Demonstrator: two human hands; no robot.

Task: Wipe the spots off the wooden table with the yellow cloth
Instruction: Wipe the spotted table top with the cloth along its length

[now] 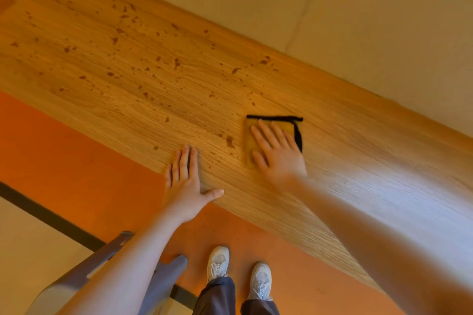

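The wooden table (358, 161) runs diagonally across the view. A folded yellow cloth (249, 143) with a black edge lies on it, and my right hand (277, 151) presses flat on the cloth with straight fingers. My left hand (186, 181) rests flat on the table's near edge, fingers straight, thumb spread. Several brown spots (176, 62) dot the wood to the left and beyond the cloth; a few spots (229, 141) sit just left of the cloth. The wood to the right of the cloth shows no spots.
A pale wall (358, 20) runs along the table's far edge. Below the near edge lies an orange floor (76, 151) with a dark stripe. A grey chair (84, 281) stands at the lower left beside my legs and white shoes (217, 263).
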